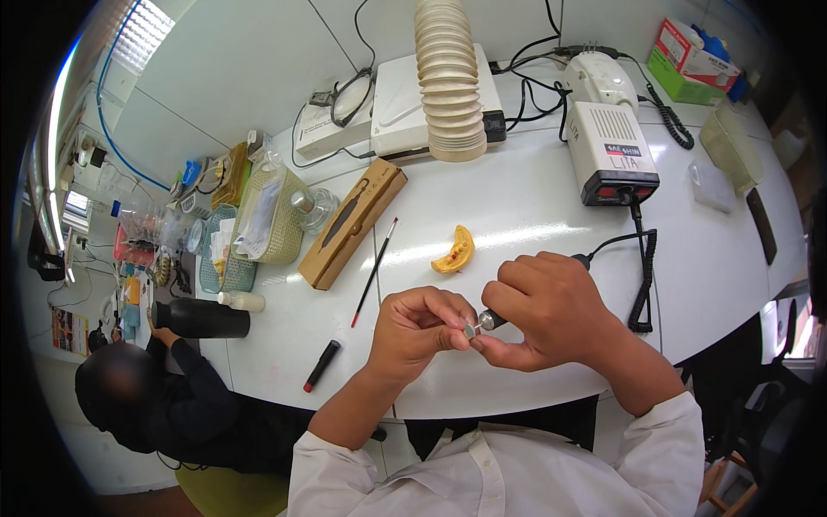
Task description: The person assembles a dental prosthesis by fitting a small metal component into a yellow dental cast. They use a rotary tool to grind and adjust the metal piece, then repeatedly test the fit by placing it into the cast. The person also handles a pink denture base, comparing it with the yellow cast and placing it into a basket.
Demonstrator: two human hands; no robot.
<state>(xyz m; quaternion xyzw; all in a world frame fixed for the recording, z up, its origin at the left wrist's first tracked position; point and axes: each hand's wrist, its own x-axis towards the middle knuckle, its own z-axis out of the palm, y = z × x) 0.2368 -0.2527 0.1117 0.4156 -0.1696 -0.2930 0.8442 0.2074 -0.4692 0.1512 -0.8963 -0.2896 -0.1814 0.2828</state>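
My right hand (547, 312) is wrapped round a rotary handpiece (491, 320), whose metal nose points left and whose cord runs back over the hand. A small pale grey-green disc-like piece (469, 331) shows at the handpiece's tip, between my hands. My left hand (422, 332) is closed in a pinch right beside it. Whatever those fingertips hold is too small and covered to name. My two hands meet over the white table. Beyond them lies a yellow curved piece (454, 251), like part of a dental cast, with small reddish spots.
Left of my hands lie a thin brush (374, 273), a black tube (321, 366) and a long cardboard box (353, 224). A ribbed suction hose (450, 82) hangs at the back. The handpiece's control box (610, 153) stands back right. At far left, a person holds a black bottle (202, 319).
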